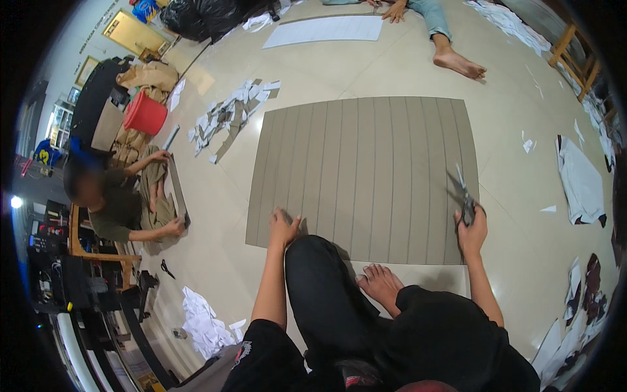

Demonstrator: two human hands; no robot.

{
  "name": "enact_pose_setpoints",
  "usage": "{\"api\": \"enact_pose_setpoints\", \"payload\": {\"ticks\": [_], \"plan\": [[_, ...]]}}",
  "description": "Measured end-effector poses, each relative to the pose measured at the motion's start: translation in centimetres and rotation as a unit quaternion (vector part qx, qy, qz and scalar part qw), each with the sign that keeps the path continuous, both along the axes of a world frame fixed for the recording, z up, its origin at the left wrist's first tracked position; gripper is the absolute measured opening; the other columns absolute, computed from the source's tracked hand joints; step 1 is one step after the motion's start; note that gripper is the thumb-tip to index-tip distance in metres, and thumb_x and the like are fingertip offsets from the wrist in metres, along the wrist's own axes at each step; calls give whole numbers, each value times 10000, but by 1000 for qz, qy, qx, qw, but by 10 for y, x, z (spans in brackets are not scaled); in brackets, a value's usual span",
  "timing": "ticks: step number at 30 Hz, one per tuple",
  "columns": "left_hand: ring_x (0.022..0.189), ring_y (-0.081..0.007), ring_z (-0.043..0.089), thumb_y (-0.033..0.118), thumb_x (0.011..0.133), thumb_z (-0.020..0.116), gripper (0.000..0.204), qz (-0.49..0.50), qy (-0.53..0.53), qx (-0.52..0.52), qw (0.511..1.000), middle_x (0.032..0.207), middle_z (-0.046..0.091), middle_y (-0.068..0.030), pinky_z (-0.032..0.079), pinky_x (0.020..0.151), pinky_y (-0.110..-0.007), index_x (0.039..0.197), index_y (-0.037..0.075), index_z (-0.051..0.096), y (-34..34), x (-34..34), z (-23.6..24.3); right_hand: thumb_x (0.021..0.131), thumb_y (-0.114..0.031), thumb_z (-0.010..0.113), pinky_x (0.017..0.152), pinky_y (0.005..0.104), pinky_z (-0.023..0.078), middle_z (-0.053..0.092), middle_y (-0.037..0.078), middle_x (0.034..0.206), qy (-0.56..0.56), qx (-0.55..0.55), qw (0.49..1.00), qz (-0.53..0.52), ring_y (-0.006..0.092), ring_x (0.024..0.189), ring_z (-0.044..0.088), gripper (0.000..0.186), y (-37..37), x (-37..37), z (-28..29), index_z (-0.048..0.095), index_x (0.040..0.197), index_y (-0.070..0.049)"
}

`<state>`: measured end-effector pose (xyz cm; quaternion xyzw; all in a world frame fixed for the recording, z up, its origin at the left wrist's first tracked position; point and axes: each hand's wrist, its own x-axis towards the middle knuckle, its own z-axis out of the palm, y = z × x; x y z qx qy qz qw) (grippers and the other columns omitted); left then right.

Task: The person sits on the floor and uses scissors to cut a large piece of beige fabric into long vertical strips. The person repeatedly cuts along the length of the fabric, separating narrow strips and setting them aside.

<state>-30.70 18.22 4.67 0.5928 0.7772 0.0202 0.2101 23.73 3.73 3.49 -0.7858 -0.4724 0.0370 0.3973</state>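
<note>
A large grey-brown sheet (pixel 362 176) lies flat on the floor before me, marked with several dark parallel lines running away from me. My right hand (pixel 473 234) grips a pair of scissors (pixel 467 204) by the handles over the sheet's right edge, blades pointing away from me. At the sheet's near left part rests my left hand (pixel 285 228), fingers apart, holding nothing. My bare foot (pixel 381 282) is just below the near edge, between my knees.
At left, a seated person (pixel 124 202) holds a long grey strip (pixel 176 186). Scraps (pixel 228 121) lie beyond, near a red bucket (pixel 145 113). Another person's foot (pixel 458 62) and a white sheet (pixel 323 31) are at the far side. Other scissors (pixel 168 268) lie left.
</note>
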Motion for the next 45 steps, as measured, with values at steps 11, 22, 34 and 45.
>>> {"api": "enact_pose_setpoints", "payload": {"ticks": [11,22,34,45], "plan": [[1485,-560,113,760,604,806,1404,55,25,-37,998,1624,114,-334,247,1184,-615,1615,78,111,1,-23,-14,765,-229,846,981,461,486,653,200,1240,-6,-28,999,24,386,1149,614,536,-83,-34,-7,605,1167,32],[1483,-524,195,691,573,875,1437,46,4,-75,996,1608,110,-367,291,1189,-554,1610,58,107,20,-59,-19,773,-295,843,987,448,479,645,190,1260,24,-67,997,20,384,1158,606,541,-107,-52,-5,610,1151,14],[1446,-423,354,479,844,775,979,-74,-32,103,991,1567,317,-301,360,1147,-503,1572,48,282,41,-76,-13,829,-302,847,554,279,446,589,5,640,497,-132,856,-53,77,613,542,381,-204,-58,38,623,721,-14],[929,-168,658,269,1007,608,366,-44,-507,-376,774,1100,687,-88,536,762,-317,1305,59,577,-137,301,73,872,-469,781,480,267,455,601,43,607,628,-277,721,-94,114,514,579,489,-316,-67,53,665,806,2]]}}
